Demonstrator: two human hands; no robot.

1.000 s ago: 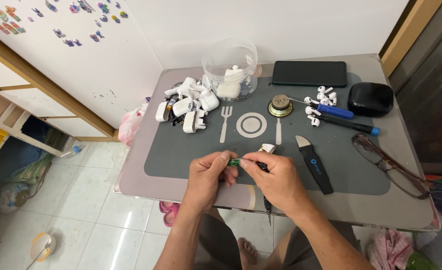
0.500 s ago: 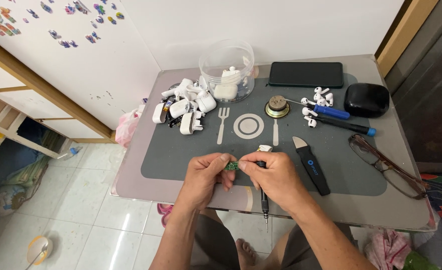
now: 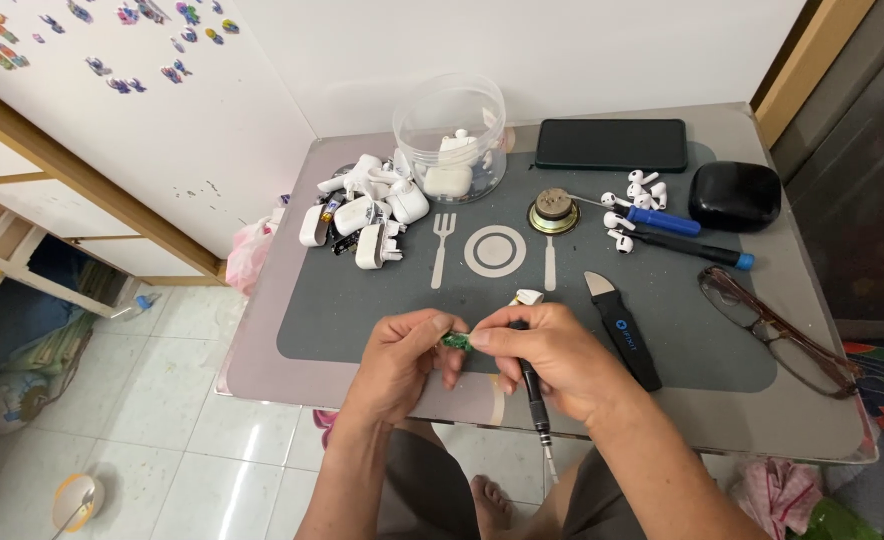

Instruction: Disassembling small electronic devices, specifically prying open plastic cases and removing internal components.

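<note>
Both hands pinched a small green circuit board (image 3: 455,341) between them: left hand (image 3: 402,360) and right hand (image 3: 552,358), which also gripped a slim black screwdriver (image 3: 535,400). Beyond the grip, opened white earbud cases (image 3: 362,212) lay heaped; work appeared midway.

Bare forearms, no sleeves, rings or watch in sight; perhaps grey shorts, bare foot below.

There is one clear jar (image 3: 450,135), one black phone (image 3: 611,145), one black case (image 3: 734,195), one pair of glasses (image 3: 777,330), one round speaker (image 3: 553,212), and two blue-tipped screwdrivers (image 3: 662,220).
</note>
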